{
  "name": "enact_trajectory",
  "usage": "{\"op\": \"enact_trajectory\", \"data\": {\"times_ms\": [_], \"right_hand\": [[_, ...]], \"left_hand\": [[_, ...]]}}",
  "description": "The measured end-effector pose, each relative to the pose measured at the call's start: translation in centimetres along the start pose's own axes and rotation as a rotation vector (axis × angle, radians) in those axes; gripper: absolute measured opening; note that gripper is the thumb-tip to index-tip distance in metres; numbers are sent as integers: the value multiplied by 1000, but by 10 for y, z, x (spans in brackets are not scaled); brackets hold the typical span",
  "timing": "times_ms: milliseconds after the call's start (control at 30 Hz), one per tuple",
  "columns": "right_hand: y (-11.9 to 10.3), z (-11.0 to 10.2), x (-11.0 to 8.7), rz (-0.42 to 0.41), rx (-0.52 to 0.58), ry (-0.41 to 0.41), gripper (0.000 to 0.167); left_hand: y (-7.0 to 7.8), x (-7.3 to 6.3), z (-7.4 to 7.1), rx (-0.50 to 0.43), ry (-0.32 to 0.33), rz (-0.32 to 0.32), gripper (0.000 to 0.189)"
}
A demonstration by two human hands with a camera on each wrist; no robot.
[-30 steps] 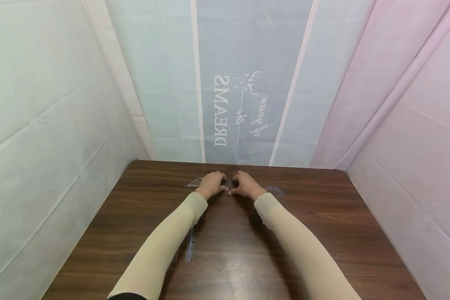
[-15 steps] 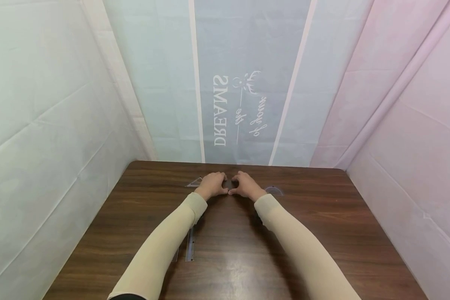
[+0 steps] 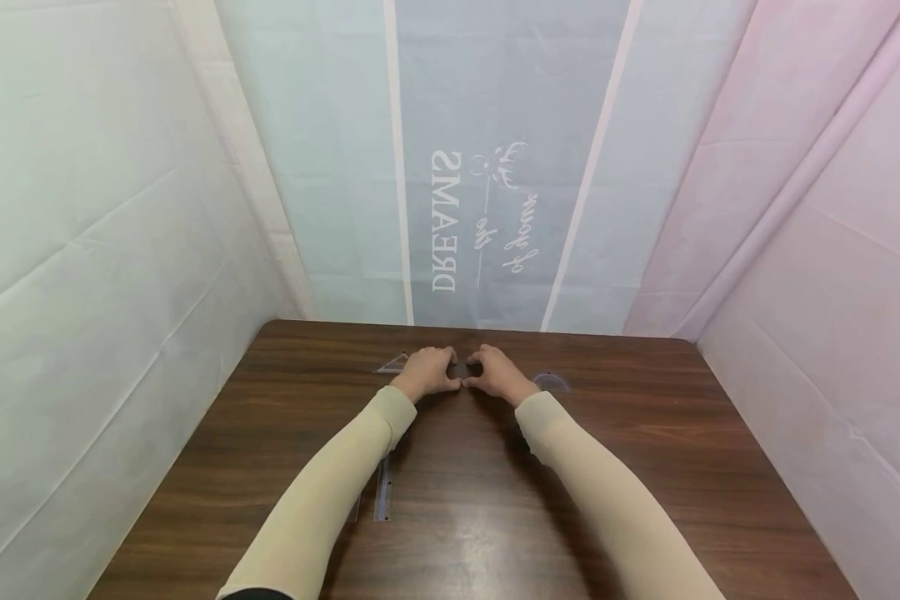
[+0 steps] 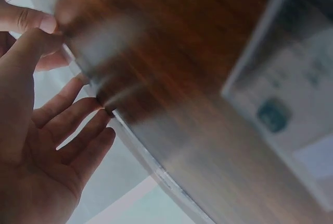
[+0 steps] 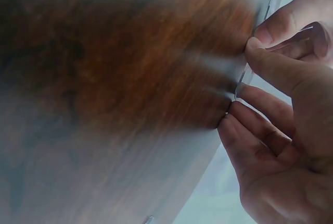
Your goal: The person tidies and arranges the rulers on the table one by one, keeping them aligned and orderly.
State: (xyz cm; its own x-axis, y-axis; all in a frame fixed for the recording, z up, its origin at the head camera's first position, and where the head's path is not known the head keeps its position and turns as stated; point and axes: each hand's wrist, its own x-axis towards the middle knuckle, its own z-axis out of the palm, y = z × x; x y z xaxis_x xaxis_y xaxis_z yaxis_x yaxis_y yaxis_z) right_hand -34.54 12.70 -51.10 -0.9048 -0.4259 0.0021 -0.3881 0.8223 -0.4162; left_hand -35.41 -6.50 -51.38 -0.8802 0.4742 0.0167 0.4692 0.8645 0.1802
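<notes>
Thin grey see-through-looking patch (image 3: 459, 369) on dark brown wood-grain table (image 3: 645, 433), btwn the hands, near far edge. Can't tell if it's a clear plastic piece or glare. If plastic: prob. light, stiff, slick, hard to get a nail under; might crack if bent. Best hold: opposite edges, thumb one side, fingers other.

L hand (image 3: 429, 369) & R hand (image 3: 497, 372) face each other, fingers bowed, each thumb apart from its fingers. Thumb tips v. close to each other; contact unclear. Fingertips at or just over tabletop; whether they pinch anything, can't tell.

Around: clear plastic triangle w/ dark dot (image 3: 392, 364) flat just beside L hand, partly behind it; clear plastic semicircular protractor (image 3: 552, 382) flat near R wrist. Clear straight plastic ruler (image 3: 382, 492) nearer the body, its far end under L forearm; second clear plastic edge (image 3: 355, 508) beside it, mostly hidden.

In the way: cream L sleeve (image 3: 337, 475) blocks view of ruler; pale blue-grey printed cloth (image 3: 465, 100) hangs behind table, so little room beyond.
</notes>
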Motion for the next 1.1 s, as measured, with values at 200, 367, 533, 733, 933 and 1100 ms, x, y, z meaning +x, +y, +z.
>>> {"op": "enact_trajectory", "data": {"times_ms": [200,367,533,733,933,1100], "right_hand": [[0,-5,-6,0,1,-35,47],[-1,-6,-12,-4,-10,-53,48],[-3,-2,-18,-26,-1,-45,49],[-9,2,-24,-54,20,-8,48],[-17,4,-37,-86,41,0,48],[-22,7,-48,-86,44,-2,52]], "left_hand": [[3,-4,-3,-3,-55,-7,47],[4,-13,-3,-26,-47,16,48],[3,-23,-4,-9,-21,61,48],[0,-34,-11,-6,17,102,47],[-2,-49,-11,-12,7,135,54],[-2,-62,-8,-35,16,157,53]]}}
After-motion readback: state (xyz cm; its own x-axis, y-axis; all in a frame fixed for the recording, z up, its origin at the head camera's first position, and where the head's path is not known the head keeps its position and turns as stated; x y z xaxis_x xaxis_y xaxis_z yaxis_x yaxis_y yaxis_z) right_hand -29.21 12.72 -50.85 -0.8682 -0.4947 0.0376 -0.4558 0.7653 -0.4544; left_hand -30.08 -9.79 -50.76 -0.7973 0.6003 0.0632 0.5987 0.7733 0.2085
